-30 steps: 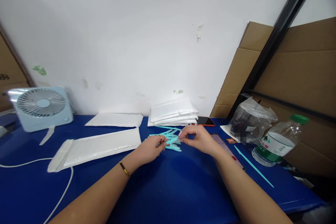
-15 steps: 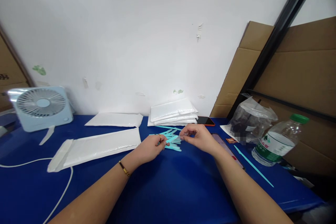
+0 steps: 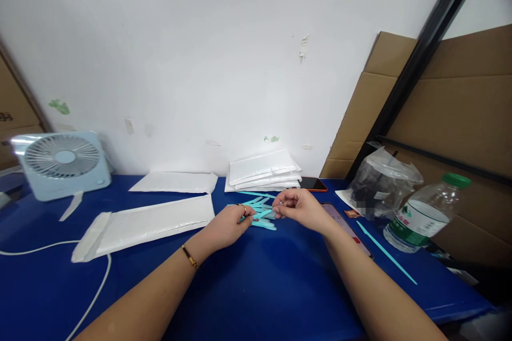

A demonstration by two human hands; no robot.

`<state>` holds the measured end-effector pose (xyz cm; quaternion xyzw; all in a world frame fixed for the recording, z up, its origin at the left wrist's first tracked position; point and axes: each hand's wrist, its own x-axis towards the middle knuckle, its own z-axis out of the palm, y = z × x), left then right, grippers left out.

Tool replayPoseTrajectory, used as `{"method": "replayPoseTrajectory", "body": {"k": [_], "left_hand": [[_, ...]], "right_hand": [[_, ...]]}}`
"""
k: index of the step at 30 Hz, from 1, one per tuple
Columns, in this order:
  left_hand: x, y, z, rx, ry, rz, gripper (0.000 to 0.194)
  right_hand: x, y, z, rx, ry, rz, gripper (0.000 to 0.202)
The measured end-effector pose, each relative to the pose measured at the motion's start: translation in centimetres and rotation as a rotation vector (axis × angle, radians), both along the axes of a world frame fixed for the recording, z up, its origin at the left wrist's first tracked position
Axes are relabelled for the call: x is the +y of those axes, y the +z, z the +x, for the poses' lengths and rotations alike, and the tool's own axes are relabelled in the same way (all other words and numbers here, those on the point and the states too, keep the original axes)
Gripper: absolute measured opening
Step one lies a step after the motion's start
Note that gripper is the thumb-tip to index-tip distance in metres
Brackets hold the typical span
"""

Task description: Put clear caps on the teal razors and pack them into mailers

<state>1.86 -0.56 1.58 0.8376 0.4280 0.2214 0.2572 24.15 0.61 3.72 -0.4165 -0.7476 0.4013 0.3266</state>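
My left hand (image 3: 232,224), closed, pinches a slim teal plastic stick (image 3: 262,215) that looks like an eyebrow razor. At its far end, the bent fingertips of my right hand (image 3: 298,208) pinch a small clear piece like a cap, mostly hidden by the fingers. I cannot tell whether the cap is on the razor. Under and behind both hands lies a loose pile of similar teal razors (image 3: 266,225) with pale translucent ends. Another single teal razor (image 3: 386,253) rests on the blue table to the right of my right forearm.
White padded mailers (image 3: 262,166) are stacked by the wall, with a dark phone (image 3: 313,185) beside them. Two more mailers (image 3: 156,224) lie left. A second phone (image 3: 348,229) sits under my right forearm. A fan (image 3: 66,162), water bottle (image 3: 420,218) and clear plastic bag (image 3: 380,181) stand at the sides.
My right fingertips have moved slightly left, closing the gap to the tip of the razor in my left hand. My left hand has hardly moved.
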Motion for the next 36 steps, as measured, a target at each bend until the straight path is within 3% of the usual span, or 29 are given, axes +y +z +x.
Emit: {"method": "replayPoseTrajectory", "body": {"k": [9, 23, 36], "left_hand": [[-0.1, 0.2, 0.0, 0.009, 0.015, -0.011, 0.023], [0.0, -0.1, -0.1, 0.039, 0.011, 0.077, 0.023], [0.1, -0.5, 0.0, 0.084, -0.018, 0.075, 0.024]], "right_hand": [[0.3, -0.7, 0.0, 0.022, 0.066, -0.068, 0.020], [0.4, -0.7, 0.0, 0.035, 0.025, -0.039, 0.021], [0.4, -1.7, -0.6, -0.058, 0.094, 0.002, 0.019]]}}
